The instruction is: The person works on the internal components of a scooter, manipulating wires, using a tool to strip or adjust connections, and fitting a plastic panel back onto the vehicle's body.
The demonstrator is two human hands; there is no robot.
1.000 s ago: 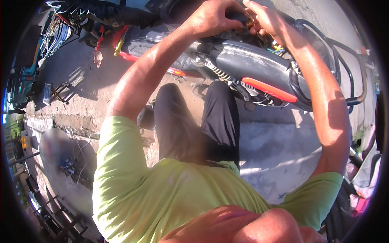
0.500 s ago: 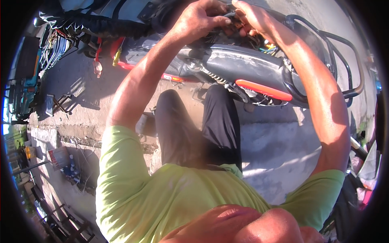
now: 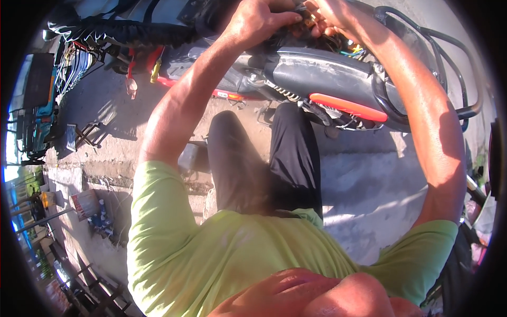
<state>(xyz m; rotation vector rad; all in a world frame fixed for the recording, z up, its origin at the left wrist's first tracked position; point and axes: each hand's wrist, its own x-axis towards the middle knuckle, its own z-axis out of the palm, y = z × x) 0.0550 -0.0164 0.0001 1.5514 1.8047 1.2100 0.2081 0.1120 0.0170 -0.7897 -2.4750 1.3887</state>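
Observation:
At the upper middle, my left hand (image 3: 259, 22) is closed around small parts in the open body of a black and red motorcycle (image 3: 322, 71); what exactly it holds is hidden. My right hand (image 3: 332, 18) is beside it, fingers curled on the same small parts, which I cannot make out. Coloured wires (image 3: 353, 52) show just below the right hand. Under them are the grey-black side body, a shock spring (image 3: 280, 90) and a long red trim piece (image 3: 346, 105).
A black tubular rail (image 3: 465, 68) curves at the motorcycle's right end. A yellow-and-red item (image 3: 156, 71) hangs at the left. Bundled cables (image 3: 68, 74), a small folding metal frame (image 3: 79, 136) and cluttered containers (image 3: 87, 203) lie leftward. My knees (image 3: 227, 132) are close below the motorcycle.
My hands shift a little upward and leftward in the view, and the fingers move slightly around the small parts. The scene has drifted slightly as the camera moves.

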